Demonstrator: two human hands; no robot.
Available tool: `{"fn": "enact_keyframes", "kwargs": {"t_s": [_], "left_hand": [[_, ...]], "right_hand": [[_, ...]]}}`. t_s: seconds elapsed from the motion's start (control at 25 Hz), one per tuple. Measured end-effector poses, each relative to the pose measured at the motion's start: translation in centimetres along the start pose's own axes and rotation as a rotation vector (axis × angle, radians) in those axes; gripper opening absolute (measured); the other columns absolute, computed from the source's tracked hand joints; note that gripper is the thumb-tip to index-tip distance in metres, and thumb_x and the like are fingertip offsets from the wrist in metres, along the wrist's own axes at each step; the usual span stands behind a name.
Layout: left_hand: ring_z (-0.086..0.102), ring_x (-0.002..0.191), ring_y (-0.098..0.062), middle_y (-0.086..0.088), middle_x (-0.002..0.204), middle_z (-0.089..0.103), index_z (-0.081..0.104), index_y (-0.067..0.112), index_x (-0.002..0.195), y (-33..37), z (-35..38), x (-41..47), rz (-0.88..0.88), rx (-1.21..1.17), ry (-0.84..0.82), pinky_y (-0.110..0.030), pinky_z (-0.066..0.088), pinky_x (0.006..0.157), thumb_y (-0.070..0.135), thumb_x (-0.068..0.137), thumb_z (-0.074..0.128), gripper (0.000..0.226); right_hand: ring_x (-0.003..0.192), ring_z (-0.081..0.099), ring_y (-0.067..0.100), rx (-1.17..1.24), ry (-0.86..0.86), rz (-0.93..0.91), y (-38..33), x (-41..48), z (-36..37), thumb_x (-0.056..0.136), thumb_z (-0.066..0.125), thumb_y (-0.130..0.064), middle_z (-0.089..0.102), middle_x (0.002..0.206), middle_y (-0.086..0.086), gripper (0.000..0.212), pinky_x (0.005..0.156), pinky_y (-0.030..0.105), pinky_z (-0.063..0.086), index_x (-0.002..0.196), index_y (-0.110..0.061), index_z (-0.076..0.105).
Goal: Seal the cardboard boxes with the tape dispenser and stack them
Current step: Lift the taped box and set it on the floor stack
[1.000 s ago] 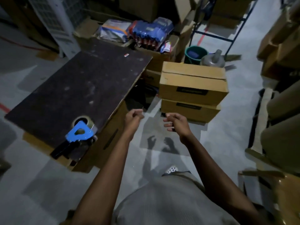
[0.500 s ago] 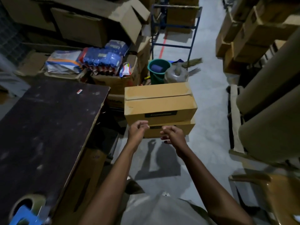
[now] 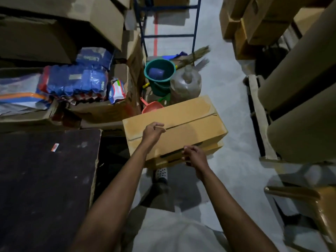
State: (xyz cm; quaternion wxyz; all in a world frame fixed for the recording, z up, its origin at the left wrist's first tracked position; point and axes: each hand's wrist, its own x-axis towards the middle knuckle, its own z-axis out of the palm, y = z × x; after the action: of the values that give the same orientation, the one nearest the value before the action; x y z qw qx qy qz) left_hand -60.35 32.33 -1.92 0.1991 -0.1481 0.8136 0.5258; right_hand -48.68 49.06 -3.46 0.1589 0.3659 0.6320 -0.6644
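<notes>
Two closed cardboard boxes stand stacked on the floor ahead of me. The top box (image 3: pixel 190 113) has a dark seam running along its lid, and I cannot tell whether tape covers it. The lower box (image 3: pixel 214 147) shows only as a strip under it. My left hand (image 3: pixel 152 131) hovers over the near left part of the lid by the seam, fingers loosely curled, holding nothing. My right hand (image 3: pixel 195 157) is at the top box's front face near its lower edge, fingers loosely curled and empty. The tape dispenser is out of view.
A dark table top (image 3: pixel 45 179) fills the lower left. Behind the boxes stand a green bucket (image 3: pixel 160 70), a plastic jug (image 3: pixel 185 84) and a blue metal rack (image 3: pixel 169 35). Blue packets (image 3: pixel 72 82) lie on cartons at left. Big paper rolls (image 3: pixel 300 88) and a chair (image 3: pixel 309 200) line the right.
I have stepped towards the stacked boxes and both hands have reached them. The view has swung right, and the tape dispenser on the table has left the frame.
</notes>
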Motion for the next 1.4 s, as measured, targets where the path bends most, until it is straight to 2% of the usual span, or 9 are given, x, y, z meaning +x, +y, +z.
{"fn": "enact_keyframes", "kwargs": {"t_s": [0.16,0.28,0.52,0.6,0.72,0.92,1.08,1.2,1.4], "left_hand": [[0.062,0.099,-0.023,-0.008,0.121,0.066,0.066,0.029,0.110,-0.7,-4.5,10.8,-0.142,0.151,0.007,-0.039,0.056,0.083,0.026,0.079,0.071,0.031],[0.042,0.137,-0.033,-0.006,0.147,0.050,0.055,0.036,0.135,-3.7,-6.9,17.6,-0.159,0.500,-0.023,-0.048,0.033,0.115,0.037,0.079,0.070,0.058],[0.037,0.140,-0.030,-0.009,0.144,0.053,0.057,0.027,0.139,-7.4,-10.2,21.1,-0.176,0.725,-0.095,-0.053,0.014,0.115,0.039,0.091,0.064,0.050],[0.038,0.139,-0.028,-0.007,0.142,0.055,0.058,0.028,0.138,-7.4,-10.5,20.6,-0.142,0.726,-0.104,-0.054,0.014,0.115,0.038,0.090,0.066,0.050],[0.041,0.135,-0.026,-0.005,0.130,0.062,0.064,0.031,0.129,-5.6,-10.5,18.9,-0.098,0.617,-0.075,-0.044,0.022,0.111,0.035,0.084,0.071,0.046],[0.069,0.101,-0.016,0.007,0.103,0.076,0.078,0.030,0.100,-2.0,-11.6,14.7,-0.052,0.087,-0.018,-0.041,0.057,0.093,0.040,0.058,0.076,0.044],[0.067,0.083,-0.001,-0.001,0.100,0.075,0.078,0.008,0.103,5.1,-10.1,6.5,0.152,-0.242,0.025,-0.014,0.051,0.071,0.019,0.079,0.082,0.026],[0.069,0.080,-0.008,0.004,0.088,0.077,0.078,0.019,0.085,8.4,-9.6,0.2,0.285,-0.356,0.199,-0.032,0.058,0.075,0.038,0.074,0.081,0.022],[0.070,0.077,-0.014,0.007,0.081,0.075,0.074,0.025,0.077,10.9,-10.9,-11.3,0.408,-0.325,0.437,-0.041,0.061,0.074,0.046,0.073,0.074,0.021]], "right_hand": [[0.106,0.066,0.031,0.067,0.122,0.322,2.1,5.6,6.0,0.098,0.065,-0.030,0.066,0.114,0.012,0.028,0.075,0.042,0.060,0.120,-0.014,0.059],[0.116,0.059,0.030,0.125,0.049,0.542,3.9,7.8,10.2,0.102,0.060,-0.036,0.056,0.123,0.006,0.038,0.094,0.051,0.057,0.134,-0.019,0.049],[0.132,0.048,0.023,0.151,-0.097,0.620,6.4,9.3,14.7,0.091,0.072,-0.050,0.046,0.149,-0.003,0.073,0.100,0.050,0.054,0.150,-0.019,0.043],[0.136,0.046,0.023,0.192,-0.127,0.612,5.4,9.3,14.6,0.092,0.071,-0.050,0.049,0.147,-0.004,0.060,0.104,0.049,0.050,0.143,-0.023,0.054],[0.133,0.051,0.023,0.268,-0.058,0.481,4.2,7.3,13.1,0.094,0.070,-0.044,0.055,0.144,-0.002,0.035,0.106,0.043,0.045,0.123,-0.028,0.060],[0.138,0.049,0.013,0.346,-0.001,0.097,4.0,0.4,9.0,0.084,0.080,-0.045,0.051,0.152,-0.014,0.081,0.104,0.034,0.044,0.154,-0.033,0.041],[0.133,0.054,0.005,0.338,-0.006,-0.214,-1.1,-3.9,4.0,0.077,0.089,-0.029,0.048,0.153,-0.018,0.103,0.106,0.035,0.049,0.157,-0.042,0.026],[0.124,0.065,0.029,0.329,-0.023,-0.361,-5.4,-6.7,0.7,0.078,0.090,-0.034,0.062,0.143,0.007,0.086,0.097,0.053,0.056,0.151,-0.028,0.044],[0.118,0.069,0.030,0.382,-0.163,-0.559,-5.5,-15.0,-1.4,0.092,0.076,-0.023,0.070,0.131,0.008,0.051,0.093,0.051,0.059,0.139,-0.024,0.058]]}}
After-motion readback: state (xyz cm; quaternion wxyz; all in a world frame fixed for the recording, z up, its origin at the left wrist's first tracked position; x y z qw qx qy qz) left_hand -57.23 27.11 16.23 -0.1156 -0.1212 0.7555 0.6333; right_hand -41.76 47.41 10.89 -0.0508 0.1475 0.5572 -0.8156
